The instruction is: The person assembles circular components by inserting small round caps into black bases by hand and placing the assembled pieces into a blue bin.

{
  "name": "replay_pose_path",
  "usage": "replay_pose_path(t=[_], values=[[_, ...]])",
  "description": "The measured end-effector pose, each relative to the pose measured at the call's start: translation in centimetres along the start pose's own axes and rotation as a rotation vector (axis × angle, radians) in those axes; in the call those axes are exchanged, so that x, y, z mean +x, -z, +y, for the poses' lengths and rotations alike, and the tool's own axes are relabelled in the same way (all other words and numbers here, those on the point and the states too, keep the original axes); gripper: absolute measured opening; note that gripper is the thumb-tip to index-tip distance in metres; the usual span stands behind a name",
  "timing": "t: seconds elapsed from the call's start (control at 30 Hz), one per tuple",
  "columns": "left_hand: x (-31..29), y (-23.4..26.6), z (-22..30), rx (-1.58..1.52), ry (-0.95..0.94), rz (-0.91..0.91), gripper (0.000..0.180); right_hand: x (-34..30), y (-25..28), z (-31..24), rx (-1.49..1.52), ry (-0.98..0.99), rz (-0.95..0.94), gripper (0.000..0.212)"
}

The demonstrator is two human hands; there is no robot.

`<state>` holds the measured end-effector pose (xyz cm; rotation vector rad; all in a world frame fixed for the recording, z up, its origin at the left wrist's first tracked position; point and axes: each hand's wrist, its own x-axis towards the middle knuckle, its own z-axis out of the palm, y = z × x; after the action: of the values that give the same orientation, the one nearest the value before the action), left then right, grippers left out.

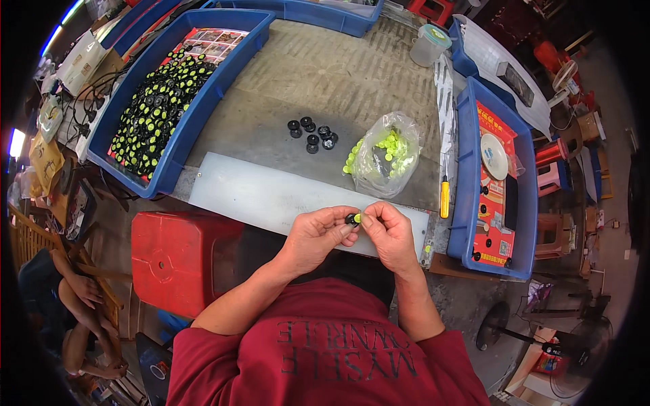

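Observation:
My left hand (318,235) pinches a small black wheel-like part (350,219) over the near edge of the white board (271,196). Close against it, my right hand (388,237) pinches a small yellow-green disc (358,218) at the black part's side. Whether the two pieces are joined, I cannot tell. Several loose black wheel-like parts (312,139) lie on the table beyond the board. To their right sits a clear plastic bag (376,177) holding many yellow-green discs (399,145), a few of them at its left edge.
A blue tray (177,150) at the left holds a heap of black parts with yellow-green centres. Another blue tray (464,189) at the right contains a white round lid (494,156). A yellow-handled tool (445,198) lies beside it. A red stool (169,264) stands at left; a lidded tub (429,46) sits far right.

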<state>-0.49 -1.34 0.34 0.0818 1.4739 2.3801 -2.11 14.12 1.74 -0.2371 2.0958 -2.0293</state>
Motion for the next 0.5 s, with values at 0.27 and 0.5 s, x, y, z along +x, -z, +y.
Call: replay_pose_path(t=[0.27,0.5], values=[[0.01,-0.02,-0.1,0.011,-0.01,0.018,0.025,-0.08,0.11,-0.2,-0.011,-0.014,-0.002,0.011],[0.19,-0.06,-0.42,0.16,-0.067,0.051,0.024,-0.13,0.04,-0.28,-0.089,0.03,0.016,0.009]])
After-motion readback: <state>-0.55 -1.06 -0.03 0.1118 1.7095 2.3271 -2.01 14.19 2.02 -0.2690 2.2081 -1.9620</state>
